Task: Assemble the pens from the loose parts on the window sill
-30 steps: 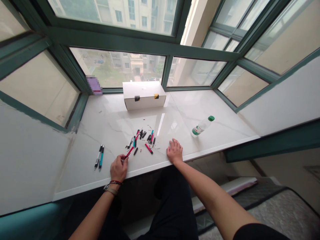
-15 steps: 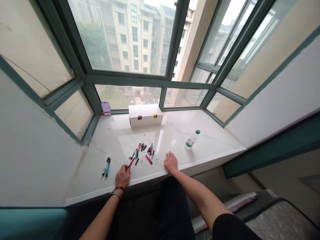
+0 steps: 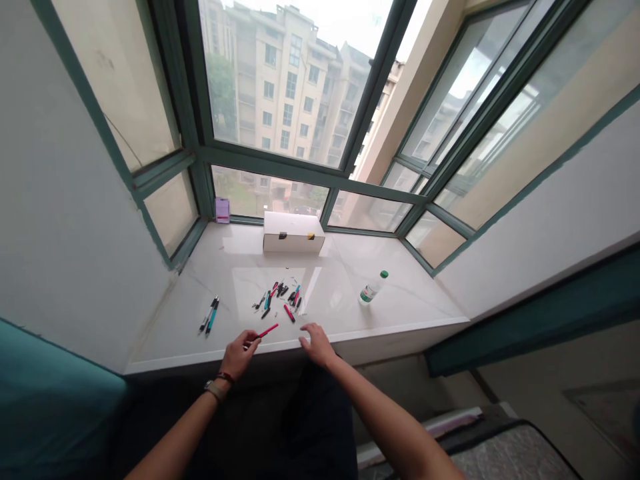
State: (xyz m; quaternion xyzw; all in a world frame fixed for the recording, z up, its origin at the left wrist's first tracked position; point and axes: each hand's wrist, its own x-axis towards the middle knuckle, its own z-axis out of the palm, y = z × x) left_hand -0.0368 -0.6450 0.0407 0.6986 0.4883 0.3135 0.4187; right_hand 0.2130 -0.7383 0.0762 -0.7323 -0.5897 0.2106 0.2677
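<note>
My left hand (image 3: 239, 353) is closed around one end of a red pen barrel (image 3: 267, 331), which points to the right above the front edge of the white sill (image 3: 340, 325). To its right, my right hand (image 3: 317, 343) hovers near that edge with thumb and fingers apart, holding nothing. Just beyond both hands lies a loose heap of pen parts (image 3: 280, 291) in black, red and teal, with small bits scattered round it. A red and black pen piece (image 3: 289, 313) lies closest to my right hand. Two assembled pens (image 3: 212, 316) rest side by side at the left.
A white box (image 3: 294, 241) with dark and yellow tabs stands against the window. Right of the heap is a clear bottle (image 3: 371, 291) with a green cap. A small purple packet (image 3: 223, 210) leans in the left window corner.
My left hand has lifted the red barrel away from the heap toward the sill's edge. My right hand has come off the sill and moved left toward it. The camera view has tilted.
</note>
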